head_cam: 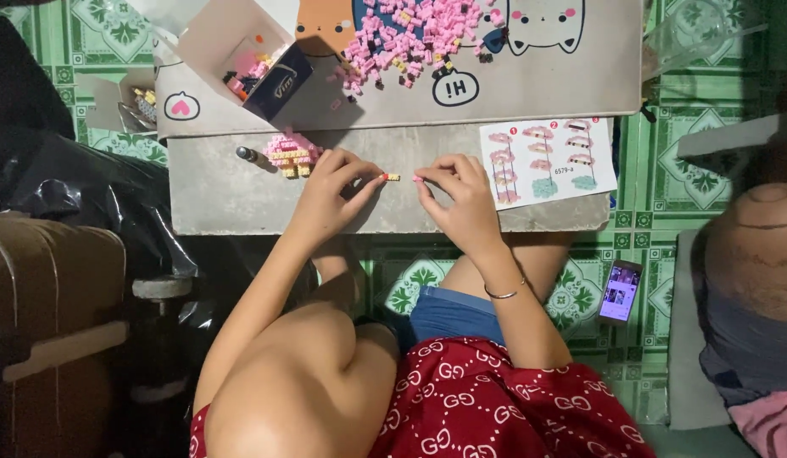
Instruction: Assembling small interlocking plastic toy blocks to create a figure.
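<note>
Here, left hand (pixel 330 182) pinching tiny yellow-orange brick (pixel 391 177), right hand (pixel 461 191) perhaps a pink one.

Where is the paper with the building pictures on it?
In the head view, the instruction sheet lies on the right side of the grey table, just right of the right hand and below the pile of pink bricks.

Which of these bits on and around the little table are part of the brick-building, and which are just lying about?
In use:
left hand pinching a tiny yellow brick
right hand pinching a pink piece
half-built pink model
pile of pink bricks
instruction sheet
open box with spare bricks

Lying about:
phone on the floor
black bag
clear plastic bag
</note>
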